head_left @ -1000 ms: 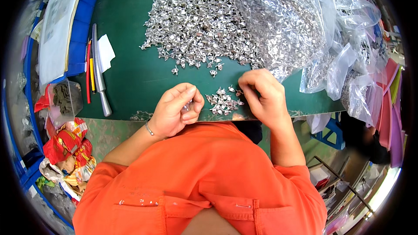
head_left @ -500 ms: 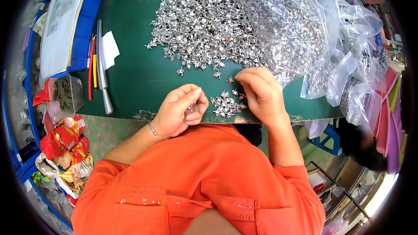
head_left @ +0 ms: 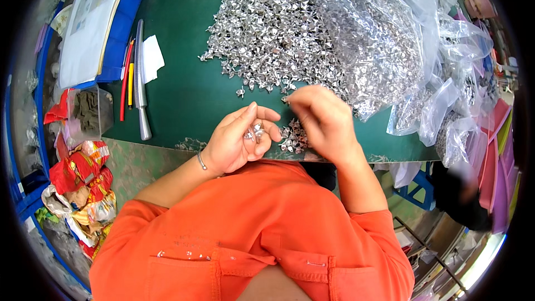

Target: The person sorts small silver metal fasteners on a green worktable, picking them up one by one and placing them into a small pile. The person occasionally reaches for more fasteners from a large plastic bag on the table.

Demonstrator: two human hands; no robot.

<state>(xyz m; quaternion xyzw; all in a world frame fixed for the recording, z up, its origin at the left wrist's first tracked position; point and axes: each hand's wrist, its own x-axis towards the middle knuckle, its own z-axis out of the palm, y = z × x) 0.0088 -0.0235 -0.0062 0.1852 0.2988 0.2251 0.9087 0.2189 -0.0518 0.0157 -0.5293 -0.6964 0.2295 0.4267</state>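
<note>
My left hand (head_left: 231, 142) is turned palm up with the fingers curled, cradling a few small silver metal parts (head_left: 254, 132). My right hand (head_left: 323, 120) is slightly blurred, its thumb and fingers pinched at a small winged metal part (head_left: 285, 100). Under and beside that hand lies a little heap of the same parts (head_left: 293, 136), partly hidden by it. Beyond both hands a large pile of these shiny parts (head_left: 267, 33) spreads over the green table (head_left: 178, 89).
Clear plastic bags (head_left: 379, 50) of metal parts cover the pile's right side. To the left lie a tapered metal rod (head_left: 141, 95), red pencil (head_left: 126, 81), yellow pencil (head_left: 131, 83) and white paper (head_left: 152, 58), near a blue bin (head_left: 125, 17) and clear tub (head_left: 105, 108).
My left hand's fingers have opened a little, revealing the parts in the palm. My right hand has moved left toward it, over the little heap.
</note>
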